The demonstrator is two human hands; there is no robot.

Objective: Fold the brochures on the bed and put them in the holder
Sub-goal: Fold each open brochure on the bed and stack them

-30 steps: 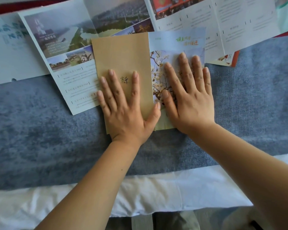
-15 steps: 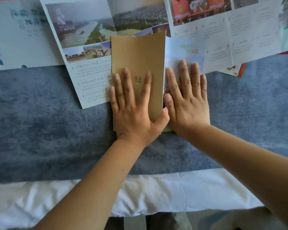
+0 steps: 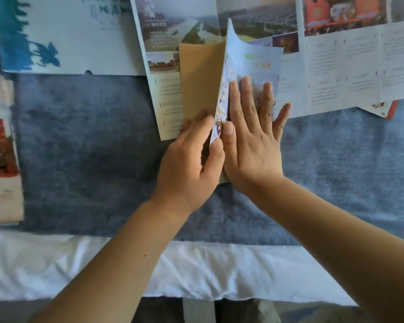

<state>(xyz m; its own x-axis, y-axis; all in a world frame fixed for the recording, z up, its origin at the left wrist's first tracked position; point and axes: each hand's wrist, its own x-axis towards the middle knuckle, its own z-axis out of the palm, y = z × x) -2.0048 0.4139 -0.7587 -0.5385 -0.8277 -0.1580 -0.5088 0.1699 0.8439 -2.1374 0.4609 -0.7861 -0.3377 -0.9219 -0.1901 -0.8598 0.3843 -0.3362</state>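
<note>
A brochure with a brown panel [image 3: 200, 80] and a pale blue flower-print panel [image 3: 254, 61] lies on the blue blanket [image 3: 86, 148]. The flower panel's left edge stands up off the brown panel. My left hand [image 3: 189, 164] pinches that raised edge near its lower corner, thumb on one side and fingers on the other. My right hand [image 3: 252, 136] lies flat against the flower panel just to the right, fingers spread. No holder can be made out.
Large unfolded brochures lie along the far side: a white and blue one [image 3: 63, 33] at left, a photo and text one [image 3: 350, 54] from centre to right. A blurred stack of reddish folded brochures [image 3: 0, 150] sits at the left edge. White sheet [image 3: 196, 271] borders the near edge.
Both hands were pressing flat, the left on the brown panel, the right on the flower panel. Now my left hand has slid to the seam and lifted the flower panel's edge.
</note>
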